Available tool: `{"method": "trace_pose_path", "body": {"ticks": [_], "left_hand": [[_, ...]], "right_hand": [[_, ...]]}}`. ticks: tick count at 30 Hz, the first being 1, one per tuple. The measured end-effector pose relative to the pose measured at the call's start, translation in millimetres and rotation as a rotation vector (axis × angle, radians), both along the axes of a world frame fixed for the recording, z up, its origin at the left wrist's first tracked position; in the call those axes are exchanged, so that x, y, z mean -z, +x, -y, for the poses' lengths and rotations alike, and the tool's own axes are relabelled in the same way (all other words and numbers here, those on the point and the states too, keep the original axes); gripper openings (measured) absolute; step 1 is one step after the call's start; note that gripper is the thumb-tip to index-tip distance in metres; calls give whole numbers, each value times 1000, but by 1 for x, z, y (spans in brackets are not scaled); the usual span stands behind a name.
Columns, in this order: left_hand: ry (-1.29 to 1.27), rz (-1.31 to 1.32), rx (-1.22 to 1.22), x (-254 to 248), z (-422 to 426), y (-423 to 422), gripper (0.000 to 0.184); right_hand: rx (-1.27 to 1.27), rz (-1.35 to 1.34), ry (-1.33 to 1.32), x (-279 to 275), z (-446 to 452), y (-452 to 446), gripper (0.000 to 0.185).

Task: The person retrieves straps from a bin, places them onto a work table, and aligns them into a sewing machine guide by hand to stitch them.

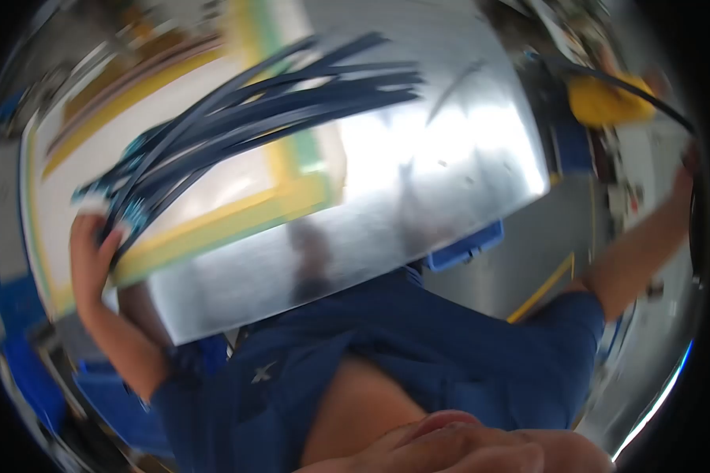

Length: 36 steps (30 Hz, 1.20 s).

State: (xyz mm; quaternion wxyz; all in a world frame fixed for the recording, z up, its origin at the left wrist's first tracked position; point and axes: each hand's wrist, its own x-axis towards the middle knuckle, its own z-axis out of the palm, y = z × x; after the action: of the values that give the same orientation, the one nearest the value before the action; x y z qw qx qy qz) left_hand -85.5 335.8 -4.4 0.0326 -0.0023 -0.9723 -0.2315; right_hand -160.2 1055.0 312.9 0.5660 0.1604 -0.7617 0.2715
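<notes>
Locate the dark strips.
In the head view, the dark strips lie on the metal table's left part, across yellow and green tape, by the left hand.

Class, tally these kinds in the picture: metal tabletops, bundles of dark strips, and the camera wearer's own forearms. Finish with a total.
Metal tabletop: 1
Bundle of dark strips: 1
Forearms, left forearm and right forearm: 2
Total: 4

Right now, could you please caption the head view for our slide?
Left hand at one end of dark strips over a metal table, right arm stretched aside.
</notes>
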Motion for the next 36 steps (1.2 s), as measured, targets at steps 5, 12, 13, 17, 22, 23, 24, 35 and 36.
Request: {"method": "trace_pose_path", "body": {"ticks": [5,12,13,17,22,23,24,35,36], "left_hand": [[34,-3,52,11,20,2,19],[133,-44,-278,4,22,0,29],[107,-34,-257,3,21,0,29],[334,-57,-242,1,16,-1,28],[746,-3,-85,10,28,-6,34],[831,3,-29,12,31,-6,37],[870,34,37,14,40,-9,46],[937,110,79,6,27,-3,61],[935,102,68,6,27,-4,61]], "right_hand": [[409,166,-157,59,-98,38,30],[1016,762,-114,192,-280,96,43],[889,821,-288,227,-293,107,39],[707,999,-835,327,-287,132,27],[648,980,-1133,396,-266,157,15],[661,967,-1153,403,-265,165,15],[695,985,-1200,409,-263,173,14],[859,1234,-1279,440,-258,246,18],[846,1241,-1273,436,-255,241,18]]}}
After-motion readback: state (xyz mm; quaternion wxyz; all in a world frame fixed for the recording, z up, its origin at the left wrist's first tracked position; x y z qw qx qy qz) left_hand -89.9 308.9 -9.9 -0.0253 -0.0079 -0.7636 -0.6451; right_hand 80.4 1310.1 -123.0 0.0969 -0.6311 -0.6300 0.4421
